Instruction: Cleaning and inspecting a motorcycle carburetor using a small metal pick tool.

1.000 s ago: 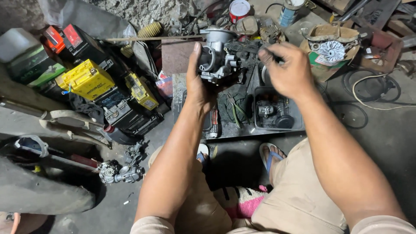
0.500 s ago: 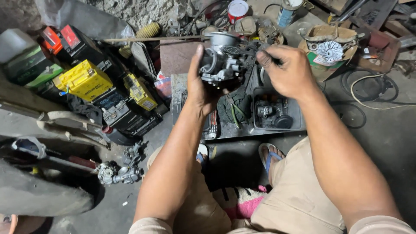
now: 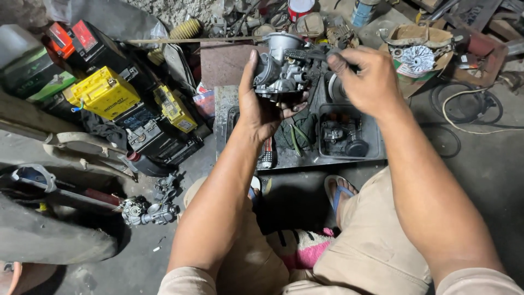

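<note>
**Carburetor held up over the tray**

Your left hand (image 3: 262, 109) cradles the grey carburetor (image 3: 281, 71) from below, fingers wrapped around its body, above the metal tray (image 3: 225, 117). Your right hand (image 3: 368, 79) pinches a dark slim tool (image 3: 305, 54) against the carburetor's top. Keep the body steady in your palm and the tool square to its seat. Room is tight: the tray's clutter sits just under your hands, the yellow battery (image 3: 103, 93) and black batteries (image 3: 158, 136) crowd your left. Open floor (image 3: 480, 164) lies to your right.
</note>
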